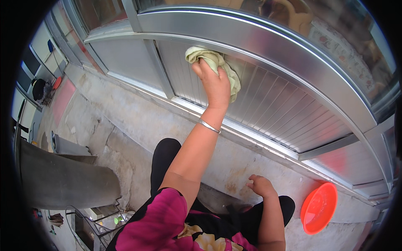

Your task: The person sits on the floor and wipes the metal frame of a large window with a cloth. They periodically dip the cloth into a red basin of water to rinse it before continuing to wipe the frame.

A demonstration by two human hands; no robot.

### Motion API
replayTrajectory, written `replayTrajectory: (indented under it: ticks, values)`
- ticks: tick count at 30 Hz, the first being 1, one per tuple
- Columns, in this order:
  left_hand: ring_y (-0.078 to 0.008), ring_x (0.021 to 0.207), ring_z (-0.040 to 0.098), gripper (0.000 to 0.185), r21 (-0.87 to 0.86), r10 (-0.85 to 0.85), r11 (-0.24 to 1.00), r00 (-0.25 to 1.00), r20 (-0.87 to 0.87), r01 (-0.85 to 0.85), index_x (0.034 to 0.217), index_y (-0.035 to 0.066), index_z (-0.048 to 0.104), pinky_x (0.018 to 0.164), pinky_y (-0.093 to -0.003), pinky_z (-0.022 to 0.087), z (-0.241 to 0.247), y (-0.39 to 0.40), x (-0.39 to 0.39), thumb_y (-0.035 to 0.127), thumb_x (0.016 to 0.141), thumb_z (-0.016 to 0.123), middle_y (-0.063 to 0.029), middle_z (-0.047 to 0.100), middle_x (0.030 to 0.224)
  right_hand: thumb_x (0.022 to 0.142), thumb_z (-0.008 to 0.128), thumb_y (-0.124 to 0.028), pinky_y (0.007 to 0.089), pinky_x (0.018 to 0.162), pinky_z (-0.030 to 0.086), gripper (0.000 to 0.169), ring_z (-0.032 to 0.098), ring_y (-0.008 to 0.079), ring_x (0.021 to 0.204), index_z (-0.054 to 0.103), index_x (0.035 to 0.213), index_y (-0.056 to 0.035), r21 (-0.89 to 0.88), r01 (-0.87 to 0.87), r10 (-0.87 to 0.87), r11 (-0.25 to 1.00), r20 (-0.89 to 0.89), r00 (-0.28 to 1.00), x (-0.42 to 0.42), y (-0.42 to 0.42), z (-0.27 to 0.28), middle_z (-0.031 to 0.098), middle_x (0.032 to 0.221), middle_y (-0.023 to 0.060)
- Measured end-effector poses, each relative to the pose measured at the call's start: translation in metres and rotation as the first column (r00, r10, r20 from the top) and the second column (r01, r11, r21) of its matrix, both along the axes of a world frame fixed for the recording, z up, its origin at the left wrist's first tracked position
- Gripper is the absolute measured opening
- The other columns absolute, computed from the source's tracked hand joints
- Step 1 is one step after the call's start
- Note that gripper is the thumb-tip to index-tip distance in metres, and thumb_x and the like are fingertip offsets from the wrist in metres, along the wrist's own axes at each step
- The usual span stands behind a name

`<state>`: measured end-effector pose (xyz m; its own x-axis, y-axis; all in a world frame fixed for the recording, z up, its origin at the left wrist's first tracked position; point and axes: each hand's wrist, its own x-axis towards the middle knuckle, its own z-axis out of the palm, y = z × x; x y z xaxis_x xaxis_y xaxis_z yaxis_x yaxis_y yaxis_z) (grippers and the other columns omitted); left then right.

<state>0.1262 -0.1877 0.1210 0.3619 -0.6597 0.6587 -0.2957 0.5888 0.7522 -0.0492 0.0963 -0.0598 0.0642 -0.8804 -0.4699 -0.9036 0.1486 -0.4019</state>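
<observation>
In the head view, my left hand (pixel 215 83) grips a bunched pale green cloth (pixel 232 91) and holds it against the ribbed metal panel (pixel 267 97) of a framed door or partition, just under its horizontal rail (pixel 251 56). A silvery bangle (pixel 209 126) circles the left wrist. Lower right, my right hand (pixel 263 186) hovers near my right knee, its fingers loosely curled and apart, with nothing in them. An orange-red plastic basin (pixel 319 208) with some liquid in it sits on the concrete floor to the right of that hand.
Glass panes (pixel 282 12) lie above the rail. A low ledge (pixel 251 141) runs along the foot of the panels. To the left stand a large grey rounded object (pixel 69 175), a grey bin (pixel 70 144) and a thin metal frame (pixel 94 226). The concrete floor (pixel 135 119) is cracked.
</observation>
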Motion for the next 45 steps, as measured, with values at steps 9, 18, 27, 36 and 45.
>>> replayTrajectory:
  ticks: [9, 18, 27, 36, 45]
  values:
    - [-0.0443, 0.118, 0.038, 0.051, 0.334, 0.047, 0.94, 0.996, 0.081, -0.072, 0.126, -0.007, 0.033, 0.1, -0.0427, 0.035, -0.123, 0.014, -0.006, -0.005, 0.079, 0.051, -0.0251, 0.032, 0.127, 0.083, 0.062, -0.034, 0.0437, 0.077, 0.049, 0.032, 0.06, 0.0352, 0.092, 0.058, 0.103, -0.0097, -0.048, -0.015, 0.016, 0.999, 0.008, 1.0, 0.005, -0.002, 0.004, 0.063, 0.1, 0.0154]
    - [-0.0439, 0.117, 0.039, 0.046, 0.528, 0.016, 0.849, 1.0, 0.022, -0.025, 0.123, -0.004, 0.04, 0.102, -0.0432, 0.031, -0.226, 0.01, 0.001, -0.003, 0.078, 0.05, -0.0259, 0.04, 0.122, 0.083, 0.063, -0.034, 0.0443, 0.075, 0.049, 0.031, 0.06, 0.036, 0.09, 0.058, 0.101, -0.0088, -0.065, -0.032, 0.035, 0.997, 0.044, 0.998, 0.001, -0.005, -0.005, 0.063, 0.097, 0.0158]
    - [-0.0392, 0.112, 0.043, 0.038, 0.468, -0.09, 0.874, 0.99, -0.106, 0.129, 0.119, -0.003, 0.043, 0.099, -0.0401, 0.034, -0.133, 0.008, -0.006, -0.001, 0.081, 0.048, -0.0224, 0.039, 0.117, 0.084, 0.061, -0.036, 0.0445, 0.077, 0.048, 0.034, 0.061, 0.0354, 0.092, 0.06, 0.102, -0.0081, -0.018, 0.006, -0.006, 1.0, 0.034, 0.999, -0.007, -0.001, -0.008, 0.065, 0.098, 0.016]
    - [-0.0381, 0.11, 0.042, 0.04, 0.034, -0.145, 0.989, 0.989, -0.018, 0.145, 0.121, -0.006, 0.04, 0.098, -0.0408, 0.034, 0.014, 0.018, -0.004, 0.002, 0.082, 0.048, -0.021, 0.038, 0.117, 0.084, 0.061, -0.036, 0.0439, 0.079, 0.048, 0.034, 0.061, 0.0344, 0.095, 0.06, 0.104, -0.0089, 0.011, 0.017, -0.017, 1.0, 0.003, 1.0, -0.005, 0.003, -0.002, 0.065, 0.1, 0.0158]
    - [-0.0447, 0.108, 0.047, 0.049, 0.11, -0.055, 0.994, 0.952, 0.3, 0.023, 0.121, -0.003, 0.041, 0.088, -0.0444, 0.044, -0.058, 0.021, -0.003, -0.007, 0.075, 0.055, -0.0222, 0.034, 0.124, 0.084, 0.061, -0.035, 0.0439, 0.077, 0.049, 0.032, 0.06, 0.0348, 0.092, 0.058, 0.104, -0.0091, -0.078, -0.022, 0.022, 0.997, 0.003, 1.0, 0.0, 0.002, -0.002, 0.063, 0.1, 0.0155]
